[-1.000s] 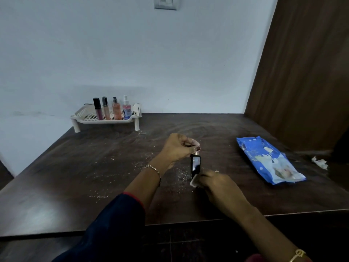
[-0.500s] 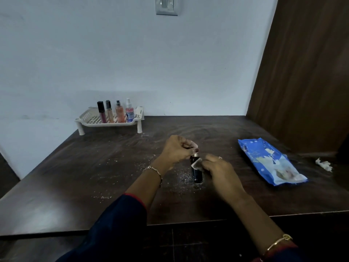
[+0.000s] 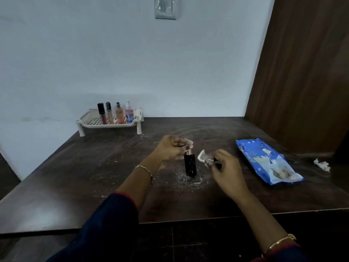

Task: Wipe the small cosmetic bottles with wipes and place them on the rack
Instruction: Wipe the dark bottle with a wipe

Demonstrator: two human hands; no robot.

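Note:
A small black bottle (image 3: 190, 165) with a gold neck stands upright on the dark table (image 3: 75, 167). My left hand (image 3: 172, 147) pinches its top. My right hand (image 3: 225, 168) holds a crumpled white wipe (image 3: 203, 157) just right of the bottle, a little apart from it. At the back left, a white perforated rack (image 3: 94, 122) holds several bottles: a black-capped tube (image 3: 101, 113), a slim tube (image 3: 109, 112), a peach spray (image 3: 119, 115) and a pink spray (image 3: 129, 114).
A blue wipes pack (image 3: 264, 161) lies on the table to the right. A used crumpled wipe (image 3: 322, 164) sits at the far right by the brown wooden panel (image 3: 302, 72). White specks are scattered around the black bottle. The white wall stands behind the rack.
My right hand with the wipe has come off the black bottle and moved right. The bottle, lifted a second ago, now stands on the table under my left hand.

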